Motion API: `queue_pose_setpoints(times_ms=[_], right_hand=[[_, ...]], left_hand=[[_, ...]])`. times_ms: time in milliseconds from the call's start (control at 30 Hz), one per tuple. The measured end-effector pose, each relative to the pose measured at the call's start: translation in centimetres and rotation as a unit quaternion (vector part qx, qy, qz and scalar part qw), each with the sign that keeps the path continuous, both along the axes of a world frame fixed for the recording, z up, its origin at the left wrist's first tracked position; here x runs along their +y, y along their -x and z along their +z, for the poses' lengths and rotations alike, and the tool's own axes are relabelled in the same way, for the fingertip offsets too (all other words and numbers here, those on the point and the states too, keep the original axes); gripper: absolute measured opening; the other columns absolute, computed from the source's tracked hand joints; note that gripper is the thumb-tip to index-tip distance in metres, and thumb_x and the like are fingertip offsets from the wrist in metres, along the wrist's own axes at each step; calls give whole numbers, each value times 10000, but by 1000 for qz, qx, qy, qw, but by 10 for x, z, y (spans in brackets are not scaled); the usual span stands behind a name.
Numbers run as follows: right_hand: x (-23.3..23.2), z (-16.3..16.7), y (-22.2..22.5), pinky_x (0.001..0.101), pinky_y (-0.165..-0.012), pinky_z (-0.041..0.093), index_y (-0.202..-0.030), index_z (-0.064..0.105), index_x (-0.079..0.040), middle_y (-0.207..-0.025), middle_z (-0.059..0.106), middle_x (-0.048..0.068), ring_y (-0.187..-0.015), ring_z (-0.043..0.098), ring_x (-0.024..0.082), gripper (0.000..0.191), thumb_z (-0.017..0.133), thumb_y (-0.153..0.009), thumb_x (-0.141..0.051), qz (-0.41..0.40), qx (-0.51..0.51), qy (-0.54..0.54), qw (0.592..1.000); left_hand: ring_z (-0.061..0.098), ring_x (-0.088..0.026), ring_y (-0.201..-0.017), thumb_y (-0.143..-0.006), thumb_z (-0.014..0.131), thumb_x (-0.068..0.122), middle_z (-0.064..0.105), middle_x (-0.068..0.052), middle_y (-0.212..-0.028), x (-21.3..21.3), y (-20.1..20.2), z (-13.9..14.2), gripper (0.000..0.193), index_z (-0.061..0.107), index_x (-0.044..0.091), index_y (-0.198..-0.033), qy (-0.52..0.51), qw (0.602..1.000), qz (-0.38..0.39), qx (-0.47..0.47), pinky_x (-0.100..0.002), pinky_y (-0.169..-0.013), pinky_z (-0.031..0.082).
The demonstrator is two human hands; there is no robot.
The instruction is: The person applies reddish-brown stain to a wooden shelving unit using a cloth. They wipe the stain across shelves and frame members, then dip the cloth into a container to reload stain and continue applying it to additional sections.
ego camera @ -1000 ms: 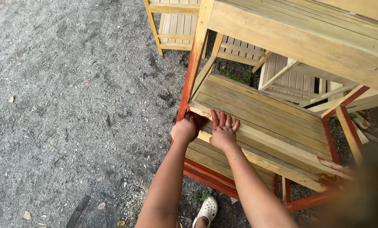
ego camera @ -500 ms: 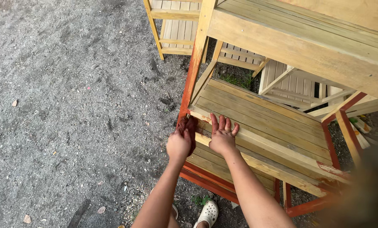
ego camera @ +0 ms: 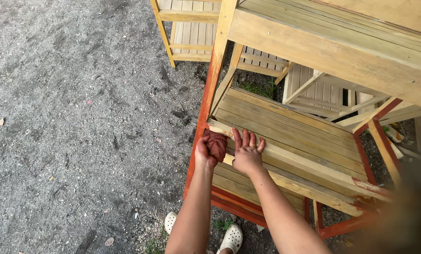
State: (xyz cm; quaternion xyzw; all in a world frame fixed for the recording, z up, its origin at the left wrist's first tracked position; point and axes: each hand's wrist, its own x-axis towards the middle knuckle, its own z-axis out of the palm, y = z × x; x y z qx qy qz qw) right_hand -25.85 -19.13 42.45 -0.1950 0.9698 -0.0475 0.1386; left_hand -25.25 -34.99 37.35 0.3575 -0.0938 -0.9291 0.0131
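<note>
Left hand (ego camera: 205, 153) closed around a reddish-brown rag (ego camera: 217, 144), grip tight on the wad, pressed against the orange-red painted leg (ego camera: 206, 106) of a wooden rack at the corner where the middle slatted shelf (ego camera: 290, 136) meets it. Rag stained the same rusty tone as the paint, bunched between palm and fingers, touching the shelf's front rail (ego camera: 295, 162) at its left end. Right hand (ego camera: 246, 155) open, palm down, fingers spread flat on that front rail just beside the rag, gripping nothing. Both forearms reaching up from the bottom edge, the left one close to the painted leg.

Shelf of pale unpainted slats, running off to the right toward another orange-red post (ego camera: 364, 157). Above, a broad top shelf (ego camera: 342, 44) of the same pale wood, crossing the upper right. Below, a lower shelf with an orange-red painted front edge (ego camera: 236, 204). Behind, more unpainted wooden frames (ego camera: 187, 33) standing on the ground. Grey gravelly ground (ego camera: 78, 117) filling the left half. Two white clogs (ego camera: 231, 237) on the feet at the bottom, near a small tuft of grass.
</note>
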Motion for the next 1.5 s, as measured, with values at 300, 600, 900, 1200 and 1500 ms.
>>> queue_pose_setpoints(times_ms=[300, 600, 900, 1200, 1500], right_hand=[[2, 4, -2, 631, -1148, -4, -1611, 65, -206, -1595, 176, 126, -1491, 115, 329, 1117, 698, -694, -135, 2, -11, 5, 1000], [-2, 11, -2, 642, -1143, 1, -1620, 46, -199, -1599, 169, 141, -1485, 118, 349, 1122, 691, -705, -127, 0, -29, -4, 1000], [1, 10, -3, 650, -1139, 15, -1607, 50, -229, -1596, 175, 134, -1470, 137, 350, 1162, 740, -674, -161, -1, -17, 7, 1000], [4, -3, -4, 647, -1135, 13, -1602, 96, -220, -1581, 193, 122, -1463, 135, 340, 1114, 711, -679, -111, 12, 32, 31, 999], [3, 8, -3, 626, -1135, 32, -1607, 96, -212, -1550, 219, 123, -1452, 161, 332, 1123, 710, -670, -130, 10, 2, 33, 999]], left_hand=[[707, -278, -958, -939, 642, 67, 680, -167, -1064, 8, -35, -36, 239, 618, -95, -1112, 223, 968, 85, 78, -423, -881, 598], [683, -247, -1041, -881, 633, 64, 699, -155, -1186, -10, -104, -11, 405, 620, -72, -1261, 254, 957, 14, 141, -377, -941, 551], [680, -348, -1107, -870, 655, 190, 673, -205, -1257, 9, -20, -18, 536, 545, -33, -1345, 30, 998, 6, 54, -467, -974, 560], [673, -350, -1079, -827, 621, 81, 675, -188, -1212, 3, -34, -24, 489, 571, -36, -1299, 79, 995, 21, 61, -484, -991, 538], [682, -252, -1069, -889, 658, 42, 718, -139, -1156, -61, -105, 6, 358, 640, -62, -1232, 302, 943, -18, 141, -370, -964, 531]])
